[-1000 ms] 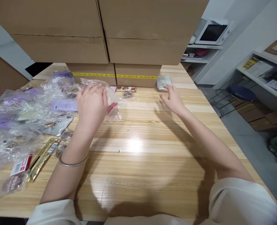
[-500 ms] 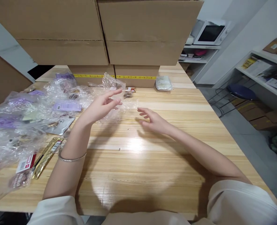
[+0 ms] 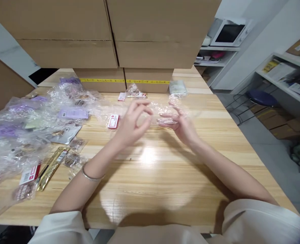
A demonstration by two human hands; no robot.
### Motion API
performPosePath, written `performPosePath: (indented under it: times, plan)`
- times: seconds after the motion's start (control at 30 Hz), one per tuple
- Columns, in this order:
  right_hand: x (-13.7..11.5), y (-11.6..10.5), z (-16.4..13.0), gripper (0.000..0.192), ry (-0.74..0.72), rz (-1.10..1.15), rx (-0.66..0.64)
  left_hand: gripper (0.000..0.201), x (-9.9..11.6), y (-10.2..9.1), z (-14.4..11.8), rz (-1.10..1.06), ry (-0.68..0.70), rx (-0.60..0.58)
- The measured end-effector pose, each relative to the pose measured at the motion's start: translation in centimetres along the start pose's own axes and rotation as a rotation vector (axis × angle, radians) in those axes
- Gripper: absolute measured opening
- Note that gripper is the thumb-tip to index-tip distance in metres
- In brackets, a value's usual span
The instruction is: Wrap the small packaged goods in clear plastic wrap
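A clear plastic bag, crinkled and shiny, lies above the table between my two hands. My left hand is at the bag's left side, fingers curved and thumb apart, with nothing visible in its grasp. On the other side, my right hand has its fingers spread against the film; its thumb is hidden and the fingers are slightly blurred. Just left of my left hand is a small red-and-white packet. A second red-and-white label lies farther back, beside a clear-wrapped item.
A heap of clear and purple packets covers the table's left side, with a gold stick packet in front. Large cardboard boxes stand at the back, over a yellow measuring tape. A clear-wrapped stack lies back right.
Both hands have moved: the left to the right and slightly down, the right rightward. Clear film now spreads between them, and the red-and-white packet has come into view.
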State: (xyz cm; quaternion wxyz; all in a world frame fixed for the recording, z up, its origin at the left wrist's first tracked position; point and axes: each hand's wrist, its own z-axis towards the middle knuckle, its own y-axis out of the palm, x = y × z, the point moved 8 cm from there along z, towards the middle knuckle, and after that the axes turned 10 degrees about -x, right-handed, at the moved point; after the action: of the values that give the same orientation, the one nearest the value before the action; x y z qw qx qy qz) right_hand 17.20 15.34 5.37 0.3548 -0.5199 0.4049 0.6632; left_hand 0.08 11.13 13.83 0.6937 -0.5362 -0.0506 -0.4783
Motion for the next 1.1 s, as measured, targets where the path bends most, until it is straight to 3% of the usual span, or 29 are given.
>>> performPosePath:
  times: [0.07,0.17,0.23,0.33,0.43,0.53,0.63,0.77,0.83,0.9,0.93,1.0,1.03,1.1]
  plan:
    - [-1.9,-1.7,-0.4,0.068,0.055,-0.052,0.015,0.031,-2.3,-1.3,0.4,0.051,-0.068,0.040]
    - [-4.2,-3.6,-1.1,0.070,0.137,-0.176,0.069,0.062,-4.5,-0.9,0.9,0.111,-0.093,-0.084]
    - [-5.3,-4.6,-1.7,0.068,0.185,-0.222,0.153,0.083,-5.3,0.3,0.9,0.081,-0.086,-0.200]
    - [-6.6,-5.3,-2.2,0.067,0.180,-0.171,0.216,0.097,-6.7,3.4,-0.1,0.013,-0.138,-0.431]
    - [-8.3,-7.1,-2.8,0.067,0.106,-0.145,0.280,0.093,-8.5,6.7,-1.9,0.119,-0.210,-0.663]
    - [-9.7,-10.9,-4.1,0.064,0.062,-0.243,0.443,0.066,-9.7,7.9,-3.5,0.283,-0.233,-0.761]
    - [-9.2,-14.0,-5.2,0.064,0.076,-0.258,0.481,0.050,-11.7,6.5,-4.4,0.418,-0.341,-0.722]
    - [-4.9,-15.6,-5.8,0.047,0.207,-0.127,0.306,0.049,-15.1,1.9,-5.8,0.603,-0.657,-0.524]
    - [-2.5,-15.7,-6.1,0.047,0.298,-0.100,0.235,0.052,-15.0,-0.2,-6.0,0.682,-0.717,-0.336]
    - [-0.9,-15.7,-6.4,0.051,0.357,-0.088,0.202,0.056,-12.9,-0.7,-5.5,0.666,-0.614,-0.147]
    - [-0.4,-15.4,-6.3,0.054,0.370,-0.076,0.193,0.058,-11.3,-0.1,-5.0,0.590,-0.518,-0.095]
    - [-0.1,-14.7,-6.0,0.060,0.369,-0.057,0.181,0.063,-8.3,3.0,-4.1,0.295,-0.340,-0.143]
    - [-0.2,-14.1,-5.7,0.061,0.358,-0.050,0.174,0.067,-7.3,4.9,-3.8,0.105,-0.327,-0.205]
    - [-0.9,-12.6,-5.1,0.062,0.308,-0.041,0.146,0.080,-6.2,9.0,-3.8,-0.237,-0.429,-0.339]
